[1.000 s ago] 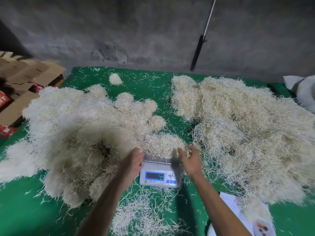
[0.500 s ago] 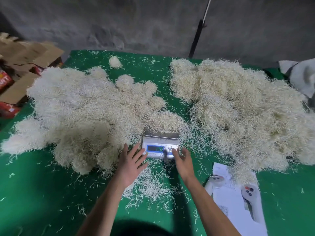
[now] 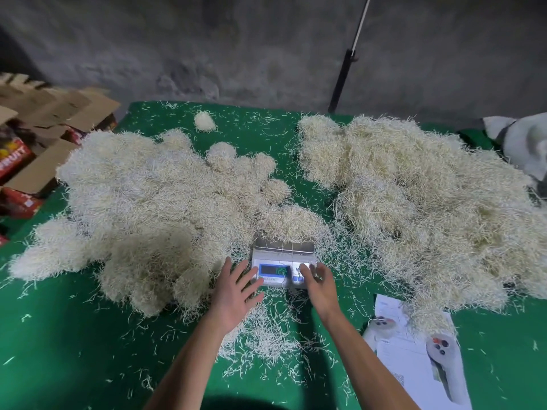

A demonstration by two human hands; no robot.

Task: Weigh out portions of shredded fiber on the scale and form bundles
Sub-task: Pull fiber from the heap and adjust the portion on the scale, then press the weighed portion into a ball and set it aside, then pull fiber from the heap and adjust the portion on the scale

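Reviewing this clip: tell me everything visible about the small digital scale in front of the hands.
The small white digital scale sits flat on the green cloth table, between two big heaps of pale shredded fiber. Its shiny metal weighing pan carries only a few stray strands. The blue-framed display is lit with green digits, too blurred to read. The right hand has its fingertips on the button area at the front right corner; the left hand lies open beside the front left edge, touching or nearly so.

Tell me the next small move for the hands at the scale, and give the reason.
Probably reach the right hand into the loose fiber pile on its side and drop a portion on the scale. Its steel pan shows only a few strands, and both it and the left hand are open and hold nothing.
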